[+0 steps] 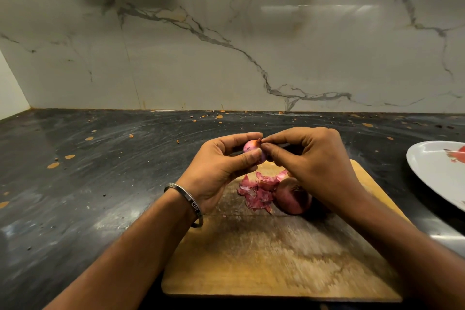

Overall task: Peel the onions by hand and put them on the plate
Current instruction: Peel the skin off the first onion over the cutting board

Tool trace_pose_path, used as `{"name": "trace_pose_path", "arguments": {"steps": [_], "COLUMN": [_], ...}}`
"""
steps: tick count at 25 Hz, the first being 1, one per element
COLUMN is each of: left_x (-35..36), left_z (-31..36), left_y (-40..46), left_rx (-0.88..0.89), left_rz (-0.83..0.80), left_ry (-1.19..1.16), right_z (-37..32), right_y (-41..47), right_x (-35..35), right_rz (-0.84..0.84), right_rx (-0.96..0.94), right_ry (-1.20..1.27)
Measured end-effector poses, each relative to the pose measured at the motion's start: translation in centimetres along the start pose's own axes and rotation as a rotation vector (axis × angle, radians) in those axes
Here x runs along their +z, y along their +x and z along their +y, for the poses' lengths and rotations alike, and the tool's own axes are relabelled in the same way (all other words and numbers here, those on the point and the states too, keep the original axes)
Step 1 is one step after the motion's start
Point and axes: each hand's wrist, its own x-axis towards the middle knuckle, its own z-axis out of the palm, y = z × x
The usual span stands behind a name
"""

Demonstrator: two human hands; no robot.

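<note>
The left hand (221, 166) cups a small onion (252, 149), fingers curled over its top and thumb pressed against its near side, holding it up above the far edge of the cutting board (276, 254). The right hand (312, 158) meets it from the other side, thumb and forefinger pinching the tip of the onion where a bit of dry skin sticks out. Most of the bulb looks pale and glossy, so I judge the peeling nearly done.

To finish well, the pinch should stay close to the tip and pull down along the bulb, not outward, so the skin comes off in one strip. The left hand ought to turn the onion a little between pulls.

Below the hands lies a heap of peels (256, 191), and just beside it, under the right wrist, a second onion (293, 196) with its dark skin on. The plate (432, 171) waits well off to the right of the right hand.
</note>
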Motion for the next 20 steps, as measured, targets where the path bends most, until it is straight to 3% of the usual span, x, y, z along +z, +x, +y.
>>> {"name": "trace_pose_path", "arguments": {"steps": [13, 20], "left_x": [0.46, 0.48], "left_z": [-0.56, -0.17], "left_y": [0.06, -0.1], "left_rx": [0.0, -0.046], "left_rz": [0.021, -0.021], "left_ry": [0.042, -0.071], "right_z": [0.02, -0.15], "right_y": [-0.07, -0.14], "right_x": [0.5, 0.59], "right_rz": [0.057, 0.1], "right_rx": [-0.1, 0.06], "right_ry": [-0.157, 0.005]}}
